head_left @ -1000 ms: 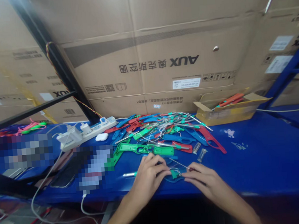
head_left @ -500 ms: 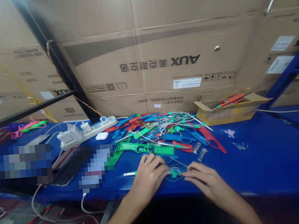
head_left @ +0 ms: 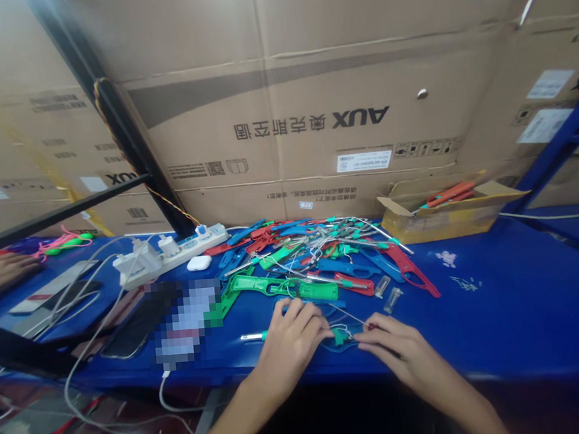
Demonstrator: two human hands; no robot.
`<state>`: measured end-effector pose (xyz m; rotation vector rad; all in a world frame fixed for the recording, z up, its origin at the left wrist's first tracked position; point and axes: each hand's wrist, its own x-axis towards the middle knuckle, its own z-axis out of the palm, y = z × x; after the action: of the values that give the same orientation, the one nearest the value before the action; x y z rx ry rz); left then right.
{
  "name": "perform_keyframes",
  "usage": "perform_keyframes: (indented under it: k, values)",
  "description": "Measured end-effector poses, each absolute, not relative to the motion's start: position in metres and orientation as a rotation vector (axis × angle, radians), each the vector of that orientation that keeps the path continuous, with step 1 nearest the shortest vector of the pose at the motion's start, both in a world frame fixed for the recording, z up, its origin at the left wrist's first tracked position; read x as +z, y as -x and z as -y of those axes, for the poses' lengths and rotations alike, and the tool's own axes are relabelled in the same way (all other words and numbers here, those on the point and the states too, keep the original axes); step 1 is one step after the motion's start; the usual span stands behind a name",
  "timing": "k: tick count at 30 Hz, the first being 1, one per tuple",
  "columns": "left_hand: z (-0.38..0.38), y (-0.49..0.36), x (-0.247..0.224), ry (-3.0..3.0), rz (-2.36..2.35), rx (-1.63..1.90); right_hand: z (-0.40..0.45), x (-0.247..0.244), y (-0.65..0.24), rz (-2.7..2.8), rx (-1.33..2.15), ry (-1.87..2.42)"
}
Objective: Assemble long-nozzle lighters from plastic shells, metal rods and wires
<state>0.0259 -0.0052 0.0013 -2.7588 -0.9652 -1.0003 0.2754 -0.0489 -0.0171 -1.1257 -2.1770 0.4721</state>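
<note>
One rod point(head_left: 350, 316), pinched by the right hand point(head_left: 402, 342), could slip and dislodge the green piece point(head_left: 340, 337); left hand point(head_left: 293, 337) grips blue shell point(head_left: 340, 349) near surface point(head_left: 484, 335) front edge.

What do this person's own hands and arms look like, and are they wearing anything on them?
The left hand and right hand are bare: five-fingered, with no gloves. No rings, watch or bracelet can be made out, and no sleeves show on either forearm.
</note>
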Motion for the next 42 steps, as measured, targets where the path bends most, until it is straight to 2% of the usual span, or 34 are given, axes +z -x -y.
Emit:
perform_keyframes:
  k: [8,17,31,42]
  values:
    - [0.0019,-0.0225,0.0069,2.905,1.066,-0.901,0.0487,-0.0160,-0.2752,2.163,0.454,1.121]
    - [0.0032,-0.0249,0.0077,2.937,1.180,-0.941,0.0475,-0.0183,-0.2753,2.146,0.430,1.125]
    - [0.0054,-0.0280,0.0026,2.715,0.919,-0.889,0.0471,-0.0131,-0.2741,2.140,0.445,1.113]
    - [0.0000,-0.0272,0.0069,2.897,1.015,-0.953,0.0467,-0.0110,-0.2749,2.143,0.499,1.135]
